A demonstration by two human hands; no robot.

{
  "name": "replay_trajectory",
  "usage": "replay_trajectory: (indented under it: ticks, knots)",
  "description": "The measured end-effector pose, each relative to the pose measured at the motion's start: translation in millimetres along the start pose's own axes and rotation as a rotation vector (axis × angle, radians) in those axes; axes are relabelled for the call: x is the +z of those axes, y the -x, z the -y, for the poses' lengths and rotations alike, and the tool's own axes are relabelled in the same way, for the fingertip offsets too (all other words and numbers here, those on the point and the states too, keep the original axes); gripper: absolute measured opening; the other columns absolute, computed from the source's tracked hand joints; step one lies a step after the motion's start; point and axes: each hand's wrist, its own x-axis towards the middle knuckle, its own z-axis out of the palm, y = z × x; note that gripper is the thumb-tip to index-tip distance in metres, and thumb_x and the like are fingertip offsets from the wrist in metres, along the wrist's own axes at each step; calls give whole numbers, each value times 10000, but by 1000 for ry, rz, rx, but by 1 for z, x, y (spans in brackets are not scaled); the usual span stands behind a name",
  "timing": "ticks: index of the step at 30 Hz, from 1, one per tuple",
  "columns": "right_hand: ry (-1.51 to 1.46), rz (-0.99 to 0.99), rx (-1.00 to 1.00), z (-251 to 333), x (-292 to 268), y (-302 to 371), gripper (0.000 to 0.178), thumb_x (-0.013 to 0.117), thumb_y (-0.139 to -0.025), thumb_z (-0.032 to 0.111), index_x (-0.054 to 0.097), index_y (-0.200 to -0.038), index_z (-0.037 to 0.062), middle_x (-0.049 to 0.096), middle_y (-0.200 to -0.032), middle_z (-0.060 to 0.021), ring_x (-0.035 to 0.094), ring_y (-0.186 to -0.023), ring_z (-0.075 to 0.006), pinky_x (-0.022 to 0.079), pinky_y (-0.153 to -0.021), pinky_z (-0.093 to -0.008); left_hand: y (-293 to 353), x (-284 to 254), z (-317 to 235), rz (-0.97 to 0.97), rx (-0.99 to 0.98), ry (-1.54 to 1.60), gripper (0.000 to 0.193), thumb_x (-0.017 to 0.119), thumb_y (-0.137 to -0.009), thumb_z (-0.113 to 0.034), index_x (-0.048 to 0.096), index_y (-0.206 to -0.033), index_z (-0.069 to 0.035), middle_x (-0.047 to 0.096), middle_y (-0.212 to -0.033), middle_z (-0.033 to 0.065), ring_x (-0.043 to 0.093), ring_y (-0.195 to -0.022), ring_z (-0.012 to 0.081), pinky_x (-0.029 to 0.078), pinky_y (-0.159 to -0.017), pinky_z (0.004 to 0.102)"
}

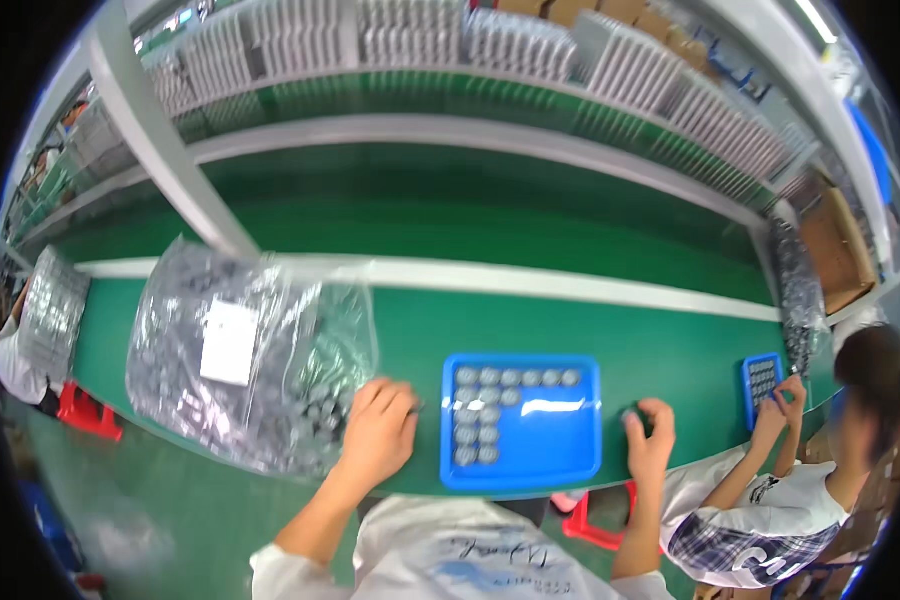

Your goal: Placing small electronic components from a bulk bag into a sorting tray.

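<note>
A blue tray [570, 463] lies in front of me on the green table. Small round grey parts [489, 414] stand in it in rows, along the far side and down the left side. My right hand [652, 436] is just right of the tray, thumb and fingers closed on a small round grey part [628, 413]. Between the clear plastic bag [170, 345] and the tray is my left hand [380, 425], its fingers curled together. A bit of a small dark part [417, 407] shows at its fingertips. Many dark grey parts fill the bag, which carries a white label [229, 343].
A white rail [530, 282] runs behind the table [410, 325], below shelves stacked with silvery trays [630, 65]. At right, a co-worker [785, 520] handles parts by another blue tray [762, 385]. A slanted white post [165, 150] rises at left. Red stools [88, 412] stand below.
</note>
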Motion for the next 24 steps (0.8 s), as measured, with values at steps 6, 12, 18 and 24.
replay_trajectory:
  ticks: [6,12,18,24]
  knots:
    - [66,158,-121,6,-18,5,249,694,-824,21,666,-1071,17,647,-1214,-160,583,-1190,-338,445,-1040,-405,-13,-4,-6,-3,37,-98,248,713,-789,-29,717,-1038,-28,660,-1253,128,545,-1247,387,455,-1015,497]
    - [145,127,-113,-8,-2,3,251,671,-899,34,720,-1145,34,651,-1240,-120,589,-1199,-301,452,-1029,-376,-9,-11,13,166,0,-15,326,713,-806,6,716,-1130,-21,662,-1301,134,540,-1312,370,439,-1073,463]
    - [299,128,-249,1,-10,11,248,671,-904,57,727,-1143,30,645,-1284,-87,534,-1260,-288,417,-1065,-388,8,-9,10,79,-1,31,272,736,-796,-20,722,-1067,-21,683,-1245,140,574,-1275,356,440,-1066,479]
    - [166,189,-221,-2,-12,-7,198,682,-885,17,726,-1078,12,682,-1225,-110,616,-1148,-291,478,-987,-366,-2,-3,1,29,80,-172,238,770,-755,-30,731,-990,-33,680,-1133,126,595,-1137,347,457,-972,466]
